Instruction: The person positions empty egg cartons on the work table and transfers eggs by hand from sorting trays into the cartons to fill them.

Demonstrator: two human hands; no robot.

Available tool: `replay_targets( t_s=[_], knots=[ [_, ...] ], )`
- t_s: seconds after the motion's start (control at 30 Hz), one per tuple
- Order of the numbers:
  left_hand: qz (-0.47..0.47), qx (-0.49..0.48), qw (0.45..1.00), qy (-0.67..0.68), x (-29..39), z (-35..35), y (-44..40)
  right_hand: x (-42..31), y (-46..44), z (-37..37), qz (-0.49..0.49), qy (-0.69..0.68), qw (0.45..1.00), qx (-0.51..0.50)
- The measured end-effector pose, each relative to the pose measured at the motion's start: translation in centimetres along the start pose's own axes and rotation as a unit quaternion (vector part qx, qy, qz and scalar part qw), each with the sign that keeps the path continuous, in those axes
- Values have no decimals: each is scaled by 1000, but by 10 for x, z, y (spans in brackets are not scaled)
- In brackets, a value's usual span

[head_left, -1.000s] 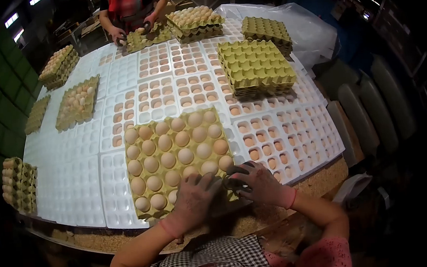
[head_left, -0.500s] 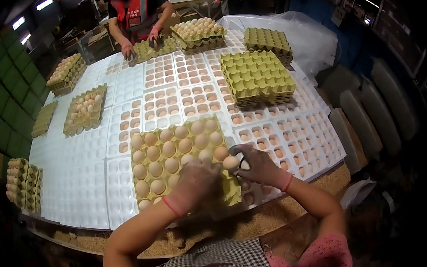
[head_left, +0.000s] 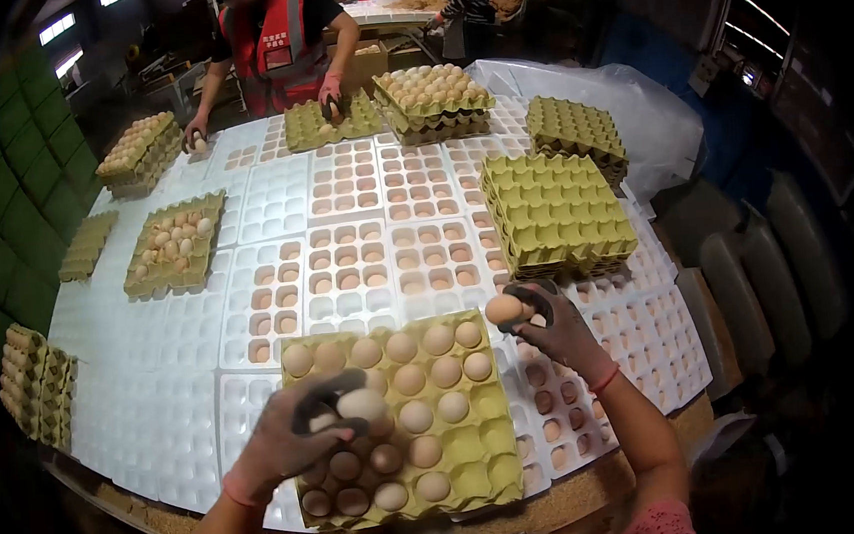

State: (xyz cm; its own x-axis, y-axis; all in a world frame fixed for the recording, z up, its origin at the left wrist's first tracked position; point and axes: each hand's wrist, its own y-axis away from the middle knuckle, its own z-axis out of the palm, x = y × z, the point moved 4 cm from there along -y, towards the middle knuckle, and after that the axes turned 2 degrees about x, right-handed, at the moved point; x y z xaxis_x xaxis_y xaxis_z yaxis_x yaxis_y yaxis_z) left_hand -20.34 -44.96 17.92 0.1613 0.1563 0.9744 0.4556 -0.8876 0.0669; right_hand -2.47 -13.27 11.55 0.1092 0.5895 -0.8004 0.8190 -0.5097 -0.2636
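Eggs (head_left: 361, 407): gripped in half-curled left hand (head_left: 282, 436), over tray (head_left: 468, 444); gripped in half-curled right hand (head_left: 565, 336), near tray stack (head_left: 558, 206)

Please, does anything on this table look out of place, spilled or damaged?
In the left-side tray, the eggs look bunched and uneven, unlike the rows in the near tray. I see no spill or breakage; small cracks might not show.

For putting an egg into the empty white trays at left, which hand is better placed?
Probably the left hand: it holds an egg over the left side of the carton, closer to those white trays. The right hand is farther right.
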Motion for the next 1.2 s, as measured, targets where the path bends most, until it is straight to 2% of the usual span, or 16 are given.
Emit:
replay_targets(
  t_s=[0.03, 0.13, 0.17, 0.27, 0.33, 0.43, 0.5, 0.67, 0.73, 0.8, 0.87, 0.93, 1.0, 1.1, 1.13, 1.2],
  knots=[
    [-1, 54, 994, 95, -15, -22, -11, -1, -16, 3, 17, 84, 996, 32],
    [-14, 193, 975, 113, -39, -78, -51, 73, -53, 50, 6, 378, 925, -40],
    [-18, 198, 977, 81, -52, -95, -61, 96, -60, 65, 56, 431, 886, -165],
    [-70, 204, 975, 55, -76, -131, -78, 81, -76, 75, 62, 376, 908, -176],
    [-82, 193, 978, 21, -91, -143, -94, 66, -95, 77, 4, 106, 988, -113],
    [-75, 124, 989, 42, -100, -122, -128, 55, -119, 96, -47, 93, 984, -141],
    [-54, 60, 995, -55, -107, -108, -148, 77, -119, 119, -64, 269, 895, -350],
    [8, -40, 998, -52, -112, -73, -192, 35, -147, 122, -2, 133, 947, -293],
    [-17, -96, 968, -231, -123, -56, -214, 38, -148, 144, -53, 101, 944, -309],
    [48, -163, 940, -295, -139, -40, -234, 56, -137, 154, -84, 124, 921, -359],
    [37, -191, 916, -352, -145, -38, -239, 56, -133, 143, -58, 87, 922, -373],
    [10, -129, 964, -233, -141, -49, -237, 57, -130, 109, 82, -7, 947, -311],
    [133, -138, 935, -299, -148, -52, -223, 26, -118, 68, 99, -81, 951, -280],
    [201, -199, 813, -508, -166, -44, -200, -20, -80, 45, -76, 108, 931, -340],
    [203, -196, 814, -507, -159, -42, -198, -27, -63, 46, -120, 220, 916, -314],
    [161, -121, 915, -351, -126, -49, -199, -36, -42, 49, -205, 256, 917, -225]
  ],
)
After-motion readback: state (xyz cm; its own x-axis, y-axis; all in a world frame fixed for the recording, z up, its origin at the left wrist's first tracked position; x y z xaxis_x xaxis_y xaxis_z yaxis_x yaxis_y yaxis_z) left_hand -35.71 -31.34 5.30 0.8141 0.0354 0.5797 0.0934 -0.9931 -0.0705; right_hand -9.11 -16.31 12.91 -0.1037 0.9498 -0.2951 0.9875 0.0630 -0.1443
